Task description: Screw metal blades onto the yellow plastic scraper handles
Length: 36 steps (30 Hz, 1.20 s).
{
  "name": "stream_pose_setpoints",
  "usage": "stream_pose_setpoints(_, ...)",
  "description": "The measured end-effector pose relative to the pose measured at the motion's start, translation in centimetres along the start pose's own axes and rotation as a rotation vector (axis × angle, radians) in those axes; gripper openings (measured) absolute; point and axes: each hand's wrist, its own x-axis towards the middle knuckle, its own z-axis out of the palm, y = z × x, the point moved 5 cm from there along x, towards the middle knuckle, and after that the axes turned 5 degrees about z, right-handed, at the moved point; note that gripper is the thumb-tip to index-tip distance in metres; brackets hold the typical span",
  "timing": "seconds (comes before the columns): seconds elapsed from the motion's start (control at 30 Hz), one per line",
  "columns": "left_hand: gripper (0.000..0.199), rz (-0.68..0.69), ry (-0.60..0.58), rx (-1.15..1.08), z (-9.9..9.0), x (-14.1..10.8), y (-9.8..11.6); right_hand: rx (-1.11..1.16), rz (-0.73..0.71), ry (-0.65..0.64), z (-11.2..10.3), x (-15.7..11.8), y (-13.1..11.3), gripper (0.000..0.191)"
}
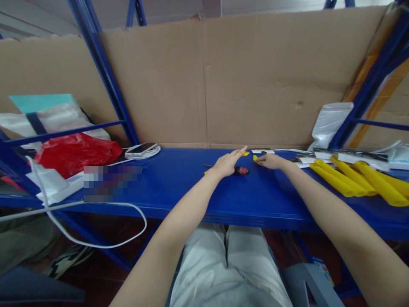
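Observation:
My left hand (227,163) lies flat with its fingers stretched out over the blue tabletop (191,196). Under and beside it is a screwdriver with a red and black handle (241,170); its thin shaft shows left of the hand. Yellow bits (246,153) peek out around the same hand, their shape mostly covered. A small yellow end (255,159) is pinched in the fingers of my right hand (271,161). Just behind the fingers lies a white and black card (262,151).
Several yellow rolled pieces (361,181) with white and black cards lie at the right. A clear plastic bag (332,123) leans at the back. Left are a phone (143,148) on a coiled white cable, a red bag (78,153) and a cable (128,245) hanging over the edge.

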Motion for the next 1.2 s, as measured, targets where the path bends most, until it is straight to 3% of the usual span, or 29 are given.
stream_pose_setpoints(0.23,0.096,-0.010,-0.005,0.012,-0.1,0.0,0.0,-0.011,-0.045,-0.008,0.8,-0.3,-0.8,0.041)
stream_pose_setpoints(0.33,0.098,-0.001,0.006,0.005,-0.1,0.0,0.1,0.041,-0.050,0.068,0.3,-0.4,-1.1,0.040)
stream_pose_setpoints(0.43,0.098,0.003,0.044,-0.028,-0.1,0.1,-0.1,0.234,-0.076,0.193,-0.9,-0.8,-2.0,0.034)
stream_pose_setpoints(0.5,0.096,0.002,0.078,-0.062,0.0,0.2,-0.3,0.449,-0.071,0.212,-1.5,-1.2,-2.7,0.036)
stream_pose_setpoints(0.63,0.093,0.022,0.120,-0.109,0.1,0.3,-0.5,0.824,-0.083,0.131,-1.9,-2.1,-4.5,0.045)
stream_pose_setpoints(0.77,0.090,-0.003,0.140,-0.108,-0.2,0.4,-0.5,0.898,-0.082,0.082,-1.5,-2.7,-5.9,0.029)
stream_pose_setpoints(0.9,0.088,-0.032,0.159,-0.095,-0.7,0.5,-0.1,1.103,0.003,0.180,-1.7,-2.5,-5.5,0.019)
stream_pose_setpoints(1.03,0.086,-0.042,0.126,-0.102,-0.8,0.5,0.4,1.378,0.116,0.334,-2.4,-2.0,-3.6,0.015)
stream_pose_setpoints(1.13,0.081,-0.037,0.098,-0.117,-0.8,0.5,0.8,1.527,0.181,0.423,-2.7,-1.7,-2.1,0.020)
stream_pose_setpoints(1.2,0.073,-0.047,0.088,-0.134,-0.8,0.4,0.9,1.597,0.214,0.418,-2.7,-1.7,-1.6,0.027)
